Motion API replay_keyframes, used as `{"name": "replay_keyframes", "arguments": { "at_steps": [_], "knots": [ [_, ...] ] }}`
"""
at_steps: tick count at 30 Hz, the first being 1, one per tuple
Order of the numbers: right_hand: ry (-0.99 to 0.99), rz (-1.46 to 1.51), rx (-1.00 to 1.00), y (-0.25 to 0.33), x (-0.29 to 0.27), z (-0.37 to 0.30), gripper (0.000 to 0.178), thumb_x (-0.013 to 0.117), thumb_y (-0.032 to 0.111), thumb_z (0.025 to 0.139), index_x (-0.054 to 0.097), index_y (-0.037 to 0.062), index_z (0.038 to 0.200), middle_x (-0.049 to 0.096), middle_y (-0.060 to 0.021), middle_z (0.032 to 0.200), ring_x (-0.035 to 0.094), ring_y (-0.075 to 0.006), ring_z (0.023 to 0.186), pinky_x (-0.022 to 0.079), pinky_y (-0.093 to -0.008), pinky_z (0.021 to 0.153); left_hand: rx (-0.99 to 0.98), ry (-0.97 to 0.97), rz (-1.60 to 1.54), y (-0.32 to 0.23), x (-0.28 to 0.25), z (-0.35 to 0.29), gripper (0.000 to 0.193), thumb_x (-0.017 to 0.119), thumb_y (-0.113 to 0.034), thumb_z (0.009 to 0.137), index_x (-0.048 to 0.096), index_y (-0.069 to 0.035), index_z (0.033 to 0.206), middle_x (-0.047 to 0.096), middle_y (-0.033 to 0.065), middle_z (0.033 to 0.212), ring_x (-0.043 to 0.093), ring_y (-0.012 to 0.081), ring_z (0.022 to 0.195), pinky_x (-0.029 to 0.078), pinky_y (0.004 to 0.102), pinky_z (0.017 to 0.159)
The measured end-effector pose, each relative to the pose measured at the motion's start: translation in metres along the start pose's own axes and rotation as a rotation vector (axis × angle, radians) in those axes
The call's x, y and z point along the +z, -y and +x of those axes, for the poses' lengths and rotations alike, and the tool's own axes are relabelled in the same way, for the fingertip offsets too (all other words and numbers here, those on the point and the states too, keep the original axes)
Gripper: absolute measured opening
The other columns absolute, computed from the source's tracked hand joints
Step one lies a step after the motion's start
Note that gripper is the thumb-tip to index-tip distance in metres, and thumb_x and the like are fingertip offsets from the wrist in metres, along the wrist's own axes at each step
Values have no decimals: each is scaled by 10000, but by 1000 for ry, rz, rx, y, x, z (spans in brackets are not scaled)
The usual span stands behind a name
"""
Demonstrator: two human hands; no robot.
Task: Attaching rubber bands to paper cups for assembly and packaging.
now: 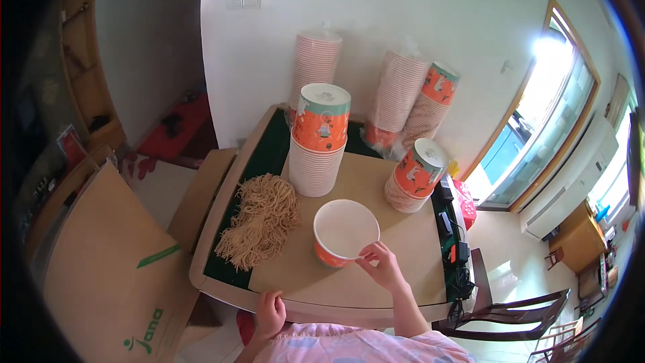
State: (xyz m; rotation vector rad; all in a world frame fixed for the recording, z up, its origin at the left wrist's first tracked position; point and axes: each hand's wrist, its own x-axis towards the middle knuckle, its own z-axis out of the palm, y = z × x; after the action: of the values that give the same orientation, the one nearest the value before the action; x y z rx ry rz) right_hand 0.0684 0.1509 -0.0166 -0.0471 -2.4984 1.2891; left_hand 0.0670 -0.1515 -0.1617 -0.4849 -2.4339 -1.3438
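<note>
An orange paper bucket with a white inside stands upright on the table, its mouth facing up. My right hand is closed on its near right rim, thumb and fingers pinching the edge. My left hand rests at the table's front edge with its fingers curled in; nothing shows in them. Left of the bucket lies a tangled heap of beige cords. Behind it rises a tall stack of upside-down paper buckets, and a shorter stack stands to the right.
Plastic-wrapped bucket stacks stand along the wall. Black adapters and cables line the table's right edge. A large cardboard box stands at the left. A dark wooden chair is at the right.
</note>
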Motion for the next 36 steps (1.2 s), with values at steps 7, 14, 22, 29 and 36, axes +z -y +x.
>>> {"name": "replay_keyframes", "arguments": {
  "at_steps": [7, 14, 22, 29, 36],
  "knots": [
    [-23, 55, 11, -11, 3, -15, 147, 725, 75, 830, 630, 17, 926, 612, -96, 956, 661, -191, 827, 551, -290, 724, 202, -53, 211, 9, 4, 7, 195, 623, -39, 729, 591, -99, 911, 577, 105, 844, 566, 324, 814, 448, 444, 691],
    [-44, 85, 12, 4, 8, -7, 130, 712, 53, 834, 632, 15, 929, 616, -92, 946, 659, -190, 840, 552, -289, 733, 209, -57, 258, 11, 5, 5, 189, 625, -46, 723, 598, -108, 899, 573, 88, 864, 565, 308, 815, 445, 438, 692],
    [-33, 93, 9, 0, 13, -2, 108, 683, -14, 835, 618, -1, 921, 604, -76, 951, 633, -156, 864, 535, -269, 754, 245, -54, 242, 5, 2, 11, 180, 615, -40, 720, 607, -107, 887, 567, 90, 865, 566, 299, 828, 443, 430, 691],
    [-3, 130, 5, 8, 13, -12, 84, 688, 7, 836, 646, 4, 909, 633, -96, 921, 655, -182, 788, 542, -270, 714, 201, -24, 239, 6, 1, 10, 189, 621, -34, 714, 619, -101, 891, 577, 98, 881, 567, 315, 819, 453, 444, 708],
    [-174, 119, -25, 14, 21, -12, 126, 662, -31, 835, 649, -1, 957, 634, -113, 973, 628, -163, 750, 516, -262, 653, 173, 0, 237, 1, 1, 16, 193, 623, -33, 706, 629, -118, 880, 585, 82, 864, 576, 302, 802, 446, 442, 686]
  ]
}}
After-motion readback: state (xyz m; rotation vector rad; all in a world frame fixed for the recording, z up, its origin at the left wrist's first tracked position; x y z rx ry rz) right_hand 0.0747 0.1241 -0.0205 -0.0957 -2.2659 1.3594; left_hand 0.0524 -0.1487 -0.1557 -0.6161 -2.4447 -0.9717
